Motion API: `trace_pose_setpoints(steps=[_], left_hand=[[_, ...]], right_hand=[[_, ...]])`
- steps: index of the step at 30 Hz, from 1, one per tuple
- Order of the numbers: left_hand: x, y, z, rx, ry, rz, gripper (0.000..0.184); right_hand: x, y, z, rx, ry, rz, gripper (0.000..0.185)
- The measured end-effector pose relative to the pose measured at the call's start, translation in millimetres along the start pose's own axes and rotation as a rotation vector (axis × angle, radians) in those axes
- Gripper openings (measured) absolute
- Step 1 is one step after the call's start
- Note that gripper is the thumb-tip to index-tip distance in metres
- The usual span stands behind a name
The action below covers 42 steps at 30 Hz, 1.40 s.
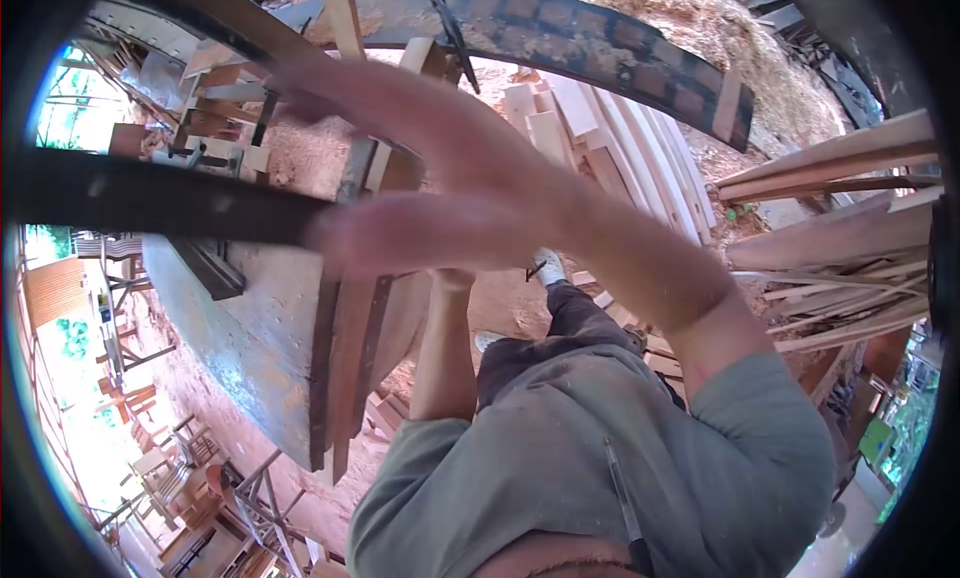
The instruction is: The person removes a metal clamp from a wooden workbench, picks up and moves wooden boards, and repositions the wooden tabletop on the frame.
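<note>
My right hand (440,168) is raised close to the camera, blurred by motion. Its fingers stretch to the left, with the thumb well apart from them. A dark bar (170,198) runs in from the left edge to the thumb tip; I cannot tell whether they touch. Behind the right hand, only a sliver of my left hand (455,276) shows at the end of the forearm, its fingers hidden. Near it stands a wooden beam (352,358) edged with dark strips, beside a wide grey worktop (245,328).
A long curved dark board (560,28) lies across the back among sawdust (790,88). Pale planks (640,148) are stacked in front of it. More boards and thin offcuts (850,288) pile up on the right. Wooden chair-like frames (185,453) stand at lower left.
</note>
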<state>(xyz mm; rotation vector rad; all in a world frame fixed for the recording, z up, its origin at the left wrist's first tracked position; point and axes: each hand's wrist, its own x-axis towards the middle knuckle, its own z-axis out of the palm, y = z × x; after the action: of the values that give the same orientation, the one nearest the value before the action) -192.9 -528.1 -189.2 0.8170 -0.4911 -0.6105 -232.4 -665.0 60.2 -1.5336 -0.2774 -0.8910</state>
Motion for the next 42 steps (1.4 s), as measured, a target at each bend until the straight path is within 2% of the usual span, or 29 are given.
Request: trace_pose_setpoints(steps=[1, 2, 4, 7, 10, 12, 13, 14, 16, 17, 18, 20, 21, 23, 24, 26, 27, 28, 30, 31, 32, 33, 34, 35, 37, 38, 40, 42], left_hand=[[-1.7, -10.3, 8.9, -0.067, 0.112, -0.06, 0.054], [-3.5, -20.3, 18.0, -0.14, 0.228, -0.111, 0.055], [2.1, -27.6, 40.4, 0.15, 0.141, -0.029, 0.064], [1.6, -58.2, 40.2, 0.421, 0.019, 0.023, 0.069], [-4.4, -107.8, 43.6, 0.504, 0.083, 0.136, 0.065], [-9.4, -99.3, 60.3, 0.545, 0.119, 0.158, 0.061], [-15.6, -93.6, 66.7, 0.596, 0.139, 0.168, 0.057], [-32.9, -136.8, 38.6, 0.628, 0.168, 0.061, 0.051], [-42.5, -175.3, 18.4, 0.686, 0.098, -0.012, 0.043], [-38.8, -172.3, 21.5, 0.695, 0.084, 0.014, 0.042], [-35.2, -167.8, 25.7, 0.704, 0.07, 0.039, 0.04], [-27.1, -160.7, 27.4, 0.791, 0.061, 0.039, 0.037], [-20.7, -150.0, 24.6, 0.789, 0.103, 0.044, 0.037], [-18.7, -118.3, 27.1, 1.089, 0.206, -0.102, 0.039], [-23.2, -102.0, 18.6, 0.997, 0.297, -0.322, 0.042], [-46.4, -75.0, -25.6, 1.023, 0.202, -0.53, 0.044], [-73.5, -74.7, -59.6, 0.922, 0.208, -0.557, 0.046], [-102.8, -60.4, -86.6, 1.074, 0.188, -0.621, 0.049], [-174.1, -23.5, -121.2, 1.21, 0.428, -0.792, 0.057], [-215.0, -12.8, -150.5, 1.263, 0.428, -0.895, 0.052], [-262.8, -6.3, -188.0, 1.595, 0.074, -0.958, 0.044], [-322.5, -7.8, -221.2, 1.749, 0.139, -0.827, 0.037], [-349.4, 11.3, -214.2, 1.476, 0.427, -0.979, 0.039], [-375.9, 30.9, -206.5, 1.145, 0.795, -1.033, 0.041], [-398.3, 71.6, -163.0, 0.557, 1.476, -0.907, 0.046], [-400.7, 80.0, -145.3, 0.573, 1.487, -0.9, 0.046], [-415.2, 80.9, -118.2, 0.236, 1.745, -0.679, 0.048], [-436.5, 53.4, -108.2, 0.195, 1.712, -0.683, 0.049]], right_hand=[[26.5, -23.5, 5.7, -0.099, -0.087, -0.005, 0.08], [45.2, -49.4, 8.1, -0.178, -0.193, 0.105, 0.081], [72.3, -82.2, 10.1, -0.254, -0.324, 0.274, 0.085], [66.4, -95.9, -3.4, 0.025, -0.337, 0.346, 0.079], [66.0, -77.9, 1.6, 0.215, -0.364, 0.41, 0.075], [44.7, -27.3, 18.6, -0.156, -0.067, 0.406, 0.04], [30.9, -26.2, 17.2, -0.162, -0.041, 0.471, 0.035], [14.8, -31.8, 13.7, -0.172, -0.019, 0.529, 0.03], [-12.4, -37.2, 7.9, -0.221, 0.021, 0.493, 0.02], [-25.6, -24.4, 2.2, -0.199, 0.078, 0.325, 0.017], [-35.7, -22.3, -5.5, -0.163, 0.14, 0.386, 0.02], [-36.8, -11.0, -24.2, -0.207, 0.176, 0.226, 0.027], [-34.9, -7.6, -29.5, -0.173, 0.262, 0.249, 0.028], [-32.0, 3.5, -40.3, -0.208, 0.299, 0.278, 0.03], [-29.0, 11.5, -44.6, -0.218, 0.364, 0.255, 0.027], [-31.5, 28.8, -59.4, -0.213, 0.445, 0.223, 0.025], [-37.7, 44.0, -71.3, -0.248, 0.429, 0.224, 0.029], [-45.8, 59.5, -84.6, -0.286, 0.419, 0.226, 0.033], [-63.3, 102.1, -109.9, -0.303, 0.411, 0.269, 0.033], [-65.2, 117.4, -118.5, -0.332, 0.385, 0.322, 0.033], [-58.6, 125.6, -125.2, -0.307, 0.404, 0.311, 0.033], [-52.1, 132.8, -131.8, -0.339, 0.395, 0.389, 0.032], [-45.8, 142.0, -139.8, -0.372, 0.378, 0.473, 0.032], [-37.2, 157.8, -150.7, -0.346, 0.39, 0.477, 0.032], [-18.1, 192.5, -172.8, -0.409, 0.414, 0.531, 0.04], [-6.8, 194.6, -175.7, -0.523, 0.435, 0.56, 0.047], [17.3, 207.1, -186.3, -0.697, 0.447, 0.588, 0.058], [31.8, 222.2, -197.6, -0.687, 0.431, 0.668, 0.063]])
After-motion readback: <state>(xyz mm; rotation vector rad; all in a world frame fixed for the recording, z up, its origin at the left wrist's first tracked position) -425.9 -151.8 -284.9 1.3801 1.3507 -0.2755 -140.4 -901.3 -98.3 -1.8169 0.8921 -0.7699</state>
